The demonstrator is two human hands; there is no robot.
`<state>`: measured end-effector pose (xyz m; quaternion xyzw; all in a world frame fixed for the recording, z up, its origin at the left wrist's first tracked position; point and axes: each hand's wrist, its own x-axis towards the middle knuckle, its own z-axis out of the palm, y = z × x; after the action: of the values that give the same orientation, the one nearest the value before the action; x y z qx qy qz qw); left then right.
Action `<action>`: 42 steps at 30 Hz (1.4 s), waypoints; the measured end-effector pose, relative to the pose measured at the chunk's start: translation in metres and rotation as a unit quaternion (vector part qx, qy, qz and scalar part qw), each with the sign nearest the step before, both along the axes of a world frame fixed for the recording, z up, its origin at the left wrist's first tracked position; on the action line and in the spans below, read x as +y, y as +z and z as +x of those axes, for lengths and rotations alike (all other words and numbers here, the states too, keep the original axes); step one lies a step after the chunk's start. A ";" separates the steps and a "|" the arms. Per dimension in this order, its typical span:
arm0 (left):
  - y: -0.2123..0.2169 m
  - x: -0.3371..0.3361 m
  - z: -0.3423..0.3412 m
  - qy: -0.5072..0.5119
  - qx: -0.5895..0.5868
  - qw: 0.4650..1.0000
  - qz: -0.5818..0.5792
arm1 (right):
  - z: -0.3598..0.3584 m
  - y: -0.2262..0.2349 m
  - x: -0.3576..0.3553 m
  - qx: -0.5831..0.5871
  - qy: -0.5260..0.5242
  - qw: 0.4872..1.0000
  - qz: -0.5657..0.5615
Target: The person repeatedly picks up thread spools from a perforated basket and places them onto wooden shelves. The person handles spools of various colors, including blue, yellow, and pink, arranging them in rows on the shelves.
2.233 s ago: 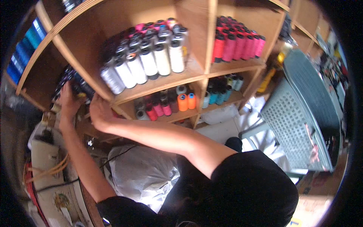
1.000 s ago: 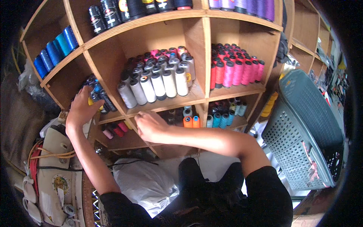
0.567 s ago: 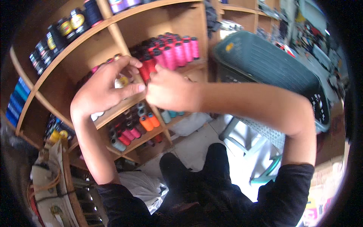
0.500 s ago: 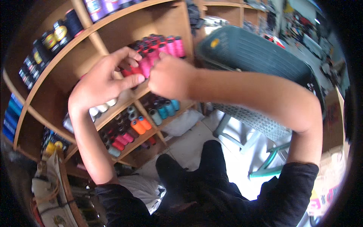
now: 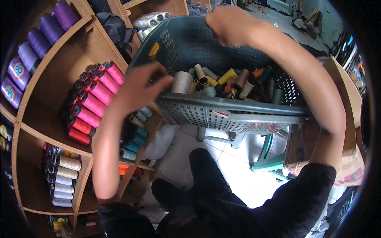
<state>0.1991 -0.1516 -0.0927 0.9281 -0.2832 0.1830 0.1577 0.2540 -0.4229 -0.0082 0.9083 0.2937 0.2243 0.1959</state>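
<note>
The hands have parted: half a second ago they met, fingertips nearly together, in front of the shelf, and now they are well apart over the basket (image 5: 186, 47). The left hand (image 5: 139, 88), blurred, is at the basket's near left corner, thumb and curved fingers spread with a gap between them and nothing seen in its hold. Just right of its thumb, inside the basket, stands a big pale spool (image 5: 181, 82). The right hand (image 5: 232, 27) is above the basket's far side, its fingers curled in; I cannot tell whether it grips anything. Between and below the hands, a jumble of thread spools (image 5: 242, 81) lies in the basket, its contents hidden in the earlier views. The view has turned right, so the pink spools (image 5: 97, 93), lately behind the hands, are now left of the left hand on the wooden shelf (image 5: 59, 71). A cardboard box (image 5: 345, 146) sits below the right forearm.
</note>
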 end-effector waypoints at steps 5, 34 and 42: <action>-0.009 -0.027 -0.003 0.051 0.072 0.995 -0.041 | 0.015 -0.091 -0.024 0.236 -0.074 0.960 -0.133; -0.026 -0.078 0.213 -0.214 0.114 0.945 0.217 | 0.121 -0.243 -0.122 0.392 -0.128 0.883 -0.224; -0.024 -0.052 0.215 -0.136 0.199 0.943 0.231 | 0.124 -0.229 -0.122 0.455 -0.171 0.844 -0.226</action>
<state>0.4144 -0.2041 -0.1172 0.9092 -0.4040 -0.0994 0.0161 0.3776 -0.5448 -0.2374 0.8750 0.2324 -0.3233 0.2754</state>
